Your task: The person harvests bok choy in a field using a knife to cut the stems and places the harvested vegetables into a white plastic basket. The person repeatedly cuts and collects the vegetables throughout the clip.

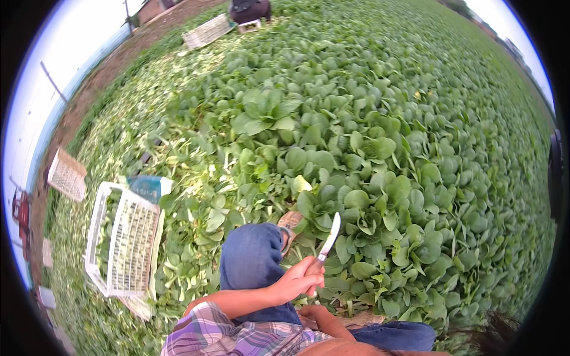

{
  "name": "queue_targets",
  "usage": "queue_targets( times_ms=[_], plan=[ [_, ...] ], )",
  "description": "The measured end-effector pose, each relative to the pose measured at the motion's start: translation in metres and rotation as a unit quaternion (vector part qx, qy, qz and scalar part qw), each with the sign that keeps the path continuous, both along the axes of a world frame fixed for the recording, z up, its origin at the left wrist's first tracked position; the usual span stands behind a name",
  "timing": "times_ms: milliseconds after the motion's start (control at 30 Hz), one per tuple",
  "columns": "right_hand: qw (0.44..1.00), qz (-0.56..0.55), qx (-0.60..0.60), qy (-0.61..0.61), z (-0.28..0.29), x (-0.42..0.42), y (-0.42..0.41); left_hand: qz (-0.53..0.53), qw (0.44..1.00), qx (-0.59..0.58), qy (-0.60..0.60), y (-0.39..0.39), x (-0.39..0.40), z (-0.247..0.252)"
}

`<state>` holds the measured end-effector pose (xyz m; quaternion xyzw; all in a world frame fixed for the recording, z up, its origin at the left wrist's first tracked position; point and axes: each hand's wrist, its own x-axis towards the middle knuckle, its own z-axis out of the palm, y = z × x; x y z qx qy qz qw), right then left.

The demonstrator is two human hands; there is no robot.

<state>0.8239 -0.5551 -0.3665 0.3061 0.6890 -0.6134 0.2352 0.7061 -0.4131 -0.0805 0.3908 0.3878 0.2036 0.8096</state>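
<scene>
My left hand (297, 281) grips the handle of a knife (330, 238). Its curved, pale blade points up and away from me, over leafy green plants (363, 218). Just below it, my right hand (308, 310) is low between my legs, partly covered by the left forearm and clothing, so its fingers cannot be made out. Broad rounded leaves with pale stalks, like bok choy, stand close around the blade. My left knee (251, 251) in blue jeans is bent beside the knife hand, and a sandalled foot (289, 227) rests among the leaves.
A white slatted plastic crate (133, 244) holding greens stands at left, with a teal object (149, 188) by its far end. Cut leaves (196, 231) litter the ground there. Farther off are another crate (67, 174), a long crate (207, 32) and a crouching person (250, 11).
</scene>
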Motion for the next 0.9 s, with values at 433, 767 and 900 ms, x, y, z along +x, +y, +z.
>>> queue_targets(
  times_ms=[433,767,900],
  plan=[
    [0.689,-0.569,0.038,0.446,0.277,-0.039,0.103,0.159,0.965,0.198,-0.068,-0.056,-0.073,0.034],
    [0.723,-0.485,0.119,0.477,0.347,-0.122,0.102,0.181,0.917,0.356,-0.01,-0.065,-0.133,0.05],
    [0.612,-0.579,0.089,0.531,0.371,-0.147,0.134,0.199,0.941,0.256,-0.097,-0.054,-0.179,0.051]
  ],
)
